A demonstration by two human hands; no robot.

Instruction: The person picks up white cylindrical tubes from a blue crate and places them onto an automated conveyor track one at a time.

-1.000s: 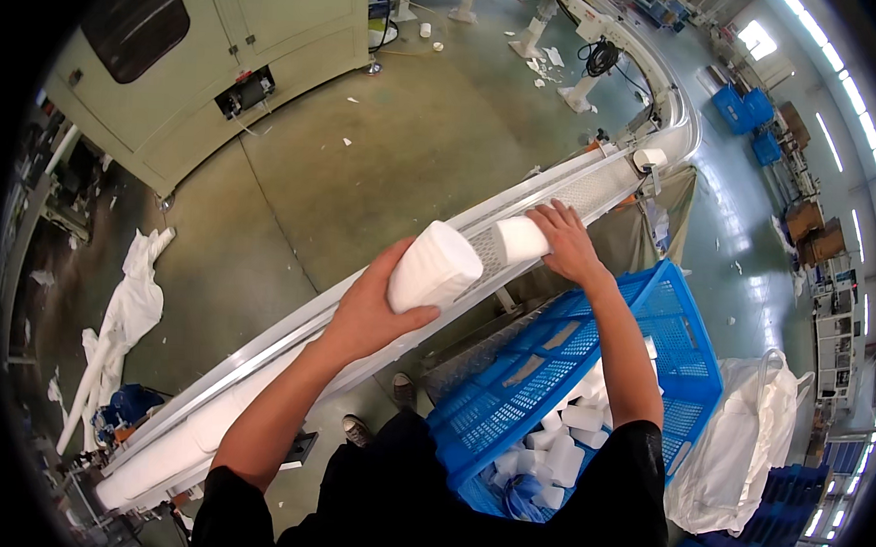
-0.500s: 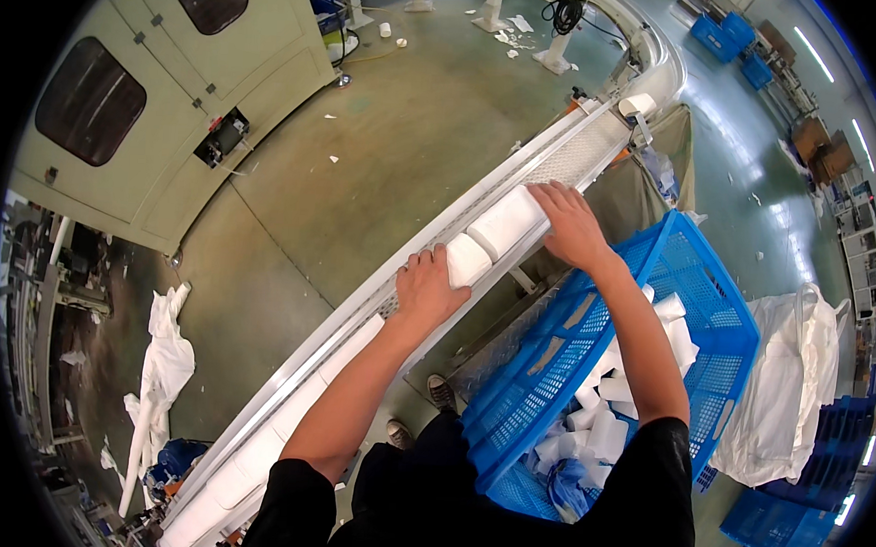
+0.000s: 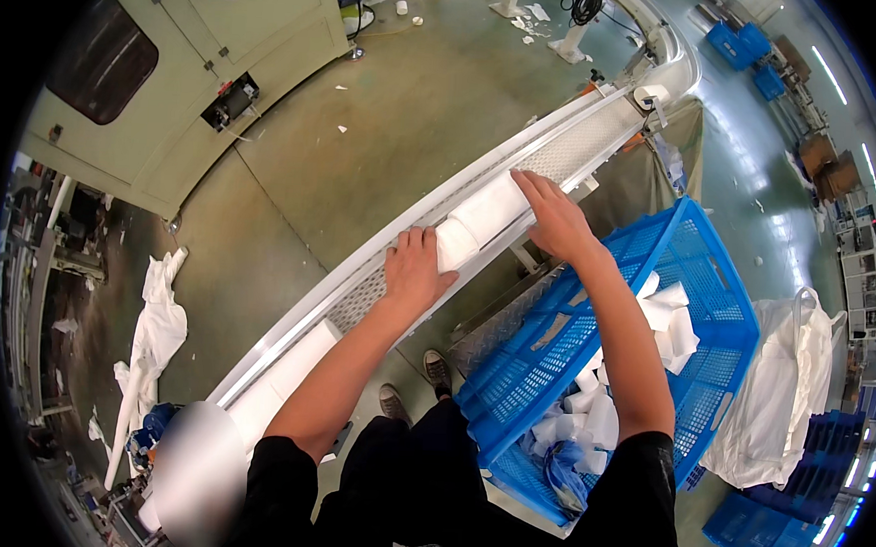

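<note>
Two white paper rolls [image 3: 489, 209] lie end to end on the perforated belt of a narrow conveyor [image 3: 364, 292], between my hands. My left hand [image 3: 416, 273] cups the near end of the closer roll [image 3: 456, 245], fingers over its top and thumb on the side towards me. At the far end my right hand [image 3: 555, 218] lays its fingers over the other roll's edge. The rolls touch each other. Farther down the belt, on my left, a row of white rolls [image 3: 292, 365] partly passes behind my left forearm.
A blue plastic crate [image 3: 516, 389] with loose white rolls and blue film stands right of my legs. Beyond it slumps a white sack [image 3: 780, 386]. A cream machine cabinet [image 3: 188, 77] stands far left. One roll [image 3: 651, 95] sits at the conveyor's far bend. A blurred patch covers the lower left.
Both hands and the two rolls have shifted slightly towards the near left along the belt. The gap between the rolls has closed. The stretch of bare belt before the near row looks longer.
</note>
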